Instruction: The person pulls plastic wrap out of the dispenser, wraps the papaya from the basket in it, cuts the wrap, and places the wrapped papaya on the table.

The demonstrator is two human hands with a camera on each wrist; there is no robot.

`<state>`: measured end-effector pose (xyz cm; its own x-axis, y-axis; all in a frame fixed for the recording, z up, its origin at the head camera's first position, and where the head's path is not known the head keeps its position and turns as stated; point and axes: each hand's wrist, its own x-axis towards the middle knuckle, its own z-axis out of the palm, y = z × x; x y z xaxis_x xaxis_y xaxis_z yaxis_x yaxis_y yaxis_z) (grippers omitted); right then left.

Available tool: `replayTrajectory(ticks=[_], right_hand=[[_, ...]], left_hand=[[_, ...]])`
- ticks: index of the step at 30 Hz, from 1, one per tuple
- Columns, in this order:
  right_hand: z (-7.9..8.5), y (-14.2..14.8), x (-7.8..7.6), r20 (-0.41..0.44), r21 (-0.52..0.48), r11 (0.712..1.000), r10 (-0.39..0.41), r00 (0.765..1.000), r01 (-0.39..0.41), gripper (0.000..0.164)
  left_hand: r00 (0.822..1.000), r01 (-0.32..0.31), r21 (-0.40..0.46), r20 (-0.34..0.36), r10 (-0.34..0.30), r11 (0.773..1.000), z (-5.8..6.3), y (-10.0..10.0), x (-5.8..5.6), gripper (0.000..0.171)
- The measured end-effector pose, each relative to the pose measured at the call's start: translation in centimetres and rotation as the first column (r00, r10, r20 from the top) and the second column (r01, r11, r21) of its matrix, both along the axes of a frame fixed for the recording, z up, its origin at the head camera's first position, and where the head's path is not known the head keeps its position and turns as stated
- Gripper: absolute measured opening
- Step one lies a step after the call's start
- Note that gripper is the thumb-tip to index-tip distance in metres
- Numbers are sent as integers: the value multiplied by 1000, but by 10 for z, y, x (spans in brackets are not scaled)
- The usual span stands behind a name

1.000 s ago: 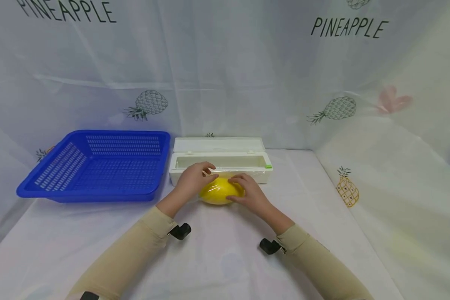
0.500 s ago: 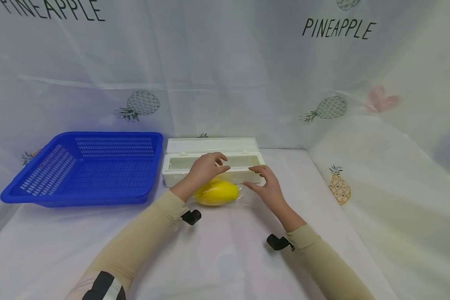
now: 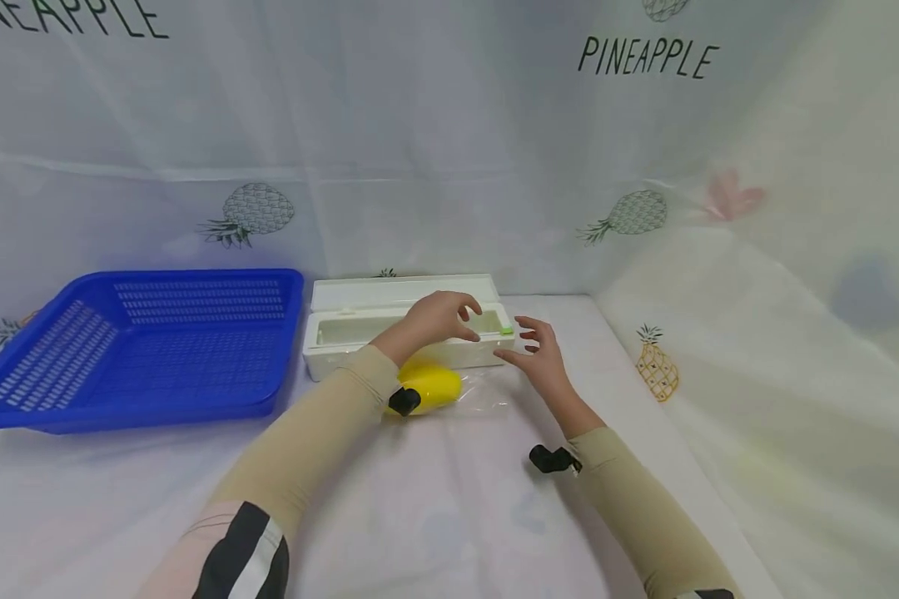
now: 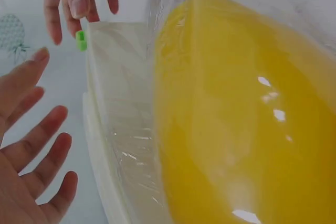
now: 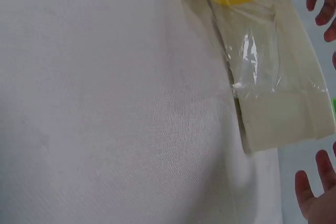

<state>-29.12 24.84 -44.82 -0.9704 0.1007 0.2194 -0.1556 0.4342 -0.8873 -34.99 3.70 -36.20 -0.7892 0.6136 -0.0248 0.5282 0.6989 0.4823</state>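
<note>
A yellow oval fruit [image 3: 430,384] wrapped in clear plastic film [image 3: 483,393] lies on the table. Behind it stands a long white cling film box [image 3: 330,359], its lid [image 3: 400,293] tipped back and a green slider [image 3: 507,331] at its right end. My left hand [image 3: 438,319] is over the box, fingers apart and loosely bent, holding nothing; its forearm covers part of the fruit. Beside the box's right end is my right hand [image 3: 543,353], thumb and fingers spread around a gap. In the left wrist view, film [image 4: 139,145] runs from the fruit along the box.
A blue slotted plastic basket [image 3: 195,412] stands to the left of the box. Close behind both hangs a pineapple-print cloth [image 3: 419,166], which also rises along the right side. White cloth [image 3: 457,516] covers the table.
My right hand has let go of the fruit's side and moved right to the box's end. My left hand has moved up and right over the box. The view has shifted right.
</note>
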Motion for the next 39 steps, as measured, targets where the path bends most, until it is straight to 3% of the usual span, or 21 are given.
replayTrajectory(ticks=[9, 20, 27, 39], right_hand=[[-11, 3, -22, 132, -171, 979, 139, 982, -115, 72], [-22, 5, -30, 191, -190, 979, 111, 975, -74, 69], [-29, 7, -36, 185, -289, 954, 142, 972, -84, 68], [-38, 4, -39, 115, -481, 871, 176, 978, -100, 62]], left_hand=[[993, 99, -75, -62, -104, 992, -4, 28, -19, 40], [981, 193, -47, 5, -193, 980, -13, 45, -36, 30], [978, 211, -75, 9, -211, 975, -17, 54, -40, 29], [940, 285, -182, -141, -312, 941, -20, 62, -48, 29]])
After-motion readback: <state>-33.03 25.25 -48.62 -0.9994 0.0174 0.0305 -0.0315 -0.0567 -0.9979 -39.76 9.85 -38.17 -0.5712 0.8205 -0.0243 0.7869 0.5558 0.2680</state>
